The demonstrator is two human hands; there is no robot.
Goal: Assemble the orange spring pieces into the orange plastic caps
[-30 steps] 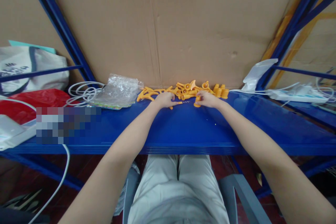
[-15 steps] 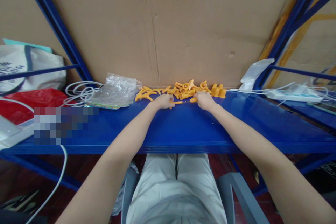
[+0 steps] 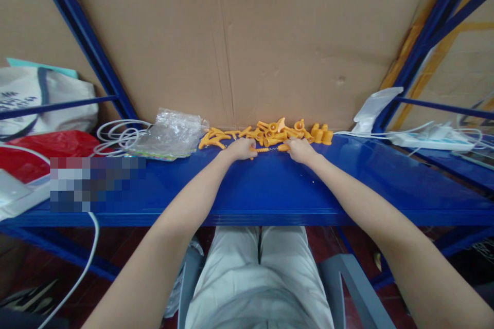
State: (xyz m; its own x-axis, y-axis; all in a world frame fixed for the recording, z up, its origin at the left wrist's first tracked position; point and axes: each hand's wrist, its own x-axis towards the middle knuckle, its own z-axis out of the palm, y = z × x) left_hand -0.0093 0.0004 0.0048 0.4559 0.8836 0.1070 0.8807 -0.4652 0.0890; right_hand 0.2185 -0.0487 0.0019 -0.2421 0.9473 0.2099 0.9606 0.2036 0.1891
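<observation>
My left hand (image 3: 244, 148) is closed around the end of a yellow-orange plastic piece with a ridged rod (image 3: 263, 150) pointing right. A thin metal spring (image 3: 274, 149) shows beyond the rod's tip. My right hand (image 3: 302, 151) pinches a yellow-orange tube-like piece (image 3: 283, 148), whose near end faces the spring. Rod, spring and tube lie roughly in one line just above the blue tabletop (image 3: 266, 185). Right behind both hands is a pile of yellow-orange plastic parts (image 3: 275, 135). Fingers cover part of each held piece.
Branching yellow-orange parts (image 3: 212, 138) lie left of the pile; short upright cups (image 3: 322, 134) stand right. A clear plastic bag (image 3: 173, 131) and coiled white cable (image 3: 121, 136) sit further left. A white power strip (image 3: 432, 139) is at right. Cardboard (image 3: 289, 41) closes off the back.
The tube-like piece in my right hand has come slightly left, and less of the spring shows between it and the rod. My left hand has hardly moved.
</observation>
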